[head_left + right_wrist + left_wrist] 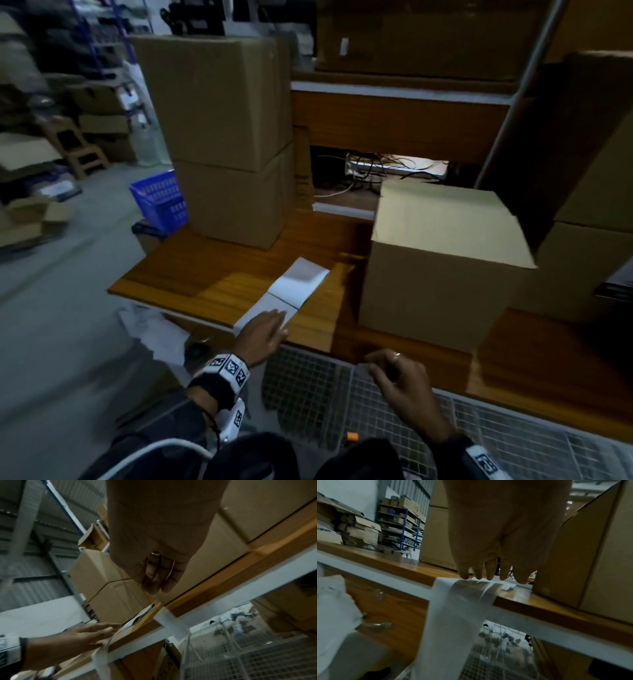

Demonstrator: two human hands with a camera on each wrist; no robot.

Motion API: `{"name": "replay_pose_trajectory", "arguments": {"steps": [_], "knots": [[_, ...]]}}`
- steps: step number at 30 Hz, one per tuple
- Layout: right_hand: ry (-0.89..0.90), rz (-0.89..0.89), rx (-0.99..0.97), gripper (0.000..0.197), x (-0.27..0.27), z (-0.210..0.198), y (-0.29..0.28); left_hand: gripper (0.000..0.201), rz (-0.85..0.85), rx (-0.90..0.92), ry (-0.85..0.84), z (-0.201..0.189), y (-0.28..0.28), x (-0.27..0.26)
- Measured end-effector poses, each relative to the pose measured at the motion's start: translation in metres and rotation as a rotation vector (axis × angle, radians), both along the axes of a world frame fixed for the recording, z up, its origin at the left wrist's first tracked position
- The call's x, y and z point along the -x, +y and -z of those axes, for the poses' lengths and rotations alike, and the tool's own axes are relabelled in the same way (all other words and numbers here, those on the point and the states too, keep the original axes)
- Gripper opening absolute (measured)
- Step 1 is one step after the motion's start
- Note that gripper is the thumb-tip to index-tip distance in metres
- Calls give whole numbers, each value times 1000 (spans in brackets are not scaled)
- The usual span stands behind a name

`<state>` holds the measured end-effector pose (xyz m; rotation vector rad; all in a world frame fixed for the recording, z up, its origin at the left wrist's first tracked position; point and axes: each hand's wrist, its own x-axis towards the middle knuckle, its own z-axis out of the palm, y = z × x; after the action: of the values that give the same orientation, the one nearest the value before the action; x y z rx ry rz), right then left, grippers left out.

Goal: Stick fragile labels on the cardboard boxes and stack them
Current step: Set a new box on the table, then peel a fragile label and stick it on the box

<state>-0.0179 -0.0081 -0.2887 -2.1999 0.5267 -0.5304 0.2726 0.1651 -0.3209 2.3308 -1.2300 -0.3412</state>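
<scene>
Far left of both hands, a blue basket (161,202) stands on the floor beside the table (205,270). Up and away from the left hand (262,334), at the table's back, two boxes (226,137) are stacked one on the other, the upper one squarely on the lower.

The left hand lies flat, fingers straight and close together, pressing the near end of the label strip (294,287) at the table's front edge. The strip's long axis runs from under this hand away and to the right, toward the far side of the table; a fold crosses it just beyond the fingertips. In the left wrist view the strip (453,615) also hangs down over the table edge below the fingers (489,573), so its near end points to the floor. No printing shows on it.

The right hand (400,377) hovers in front of the table edge over a wire mesh basket (359,404), apart from the strip. Its fingers are loosely curled with thumb and fingertips near each other; whether they pinch anything cannot be told. A ring shows on one finger.

Just beyond the right hand, a single box (442,267) stands upright on the table, its top flaps down, to the right of the strip and not touching it. More cardboard stands farther right.
</scene>
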Motion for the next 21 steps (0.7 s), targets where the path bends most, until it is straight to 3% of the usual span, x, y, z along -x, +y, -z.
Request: {"name": "replay_pose_trajectory", "arguments": {"steps": [2, 8, 11, 15, 21], "knots": [[-10, -87, 62, 10, -35, -3, 10, 94, 19, 35, -74, 10, 10, -13], [-9, -180, 137, 9, -153, -6, 34, 56, -61, 37, -264, 20, 38, -52], [122, -176, 205, 23, -204, 3, 52, 39, -93, 71, -311, 16, 59, -69], [297, -173, 283, 47, -254, 17, 81, 24, -108, 78, -306, 12, 82, -88], [385, -105, 562, 52, -277, 30, 100, 22, -162, 75, -181, 15, 94, -105]]}}
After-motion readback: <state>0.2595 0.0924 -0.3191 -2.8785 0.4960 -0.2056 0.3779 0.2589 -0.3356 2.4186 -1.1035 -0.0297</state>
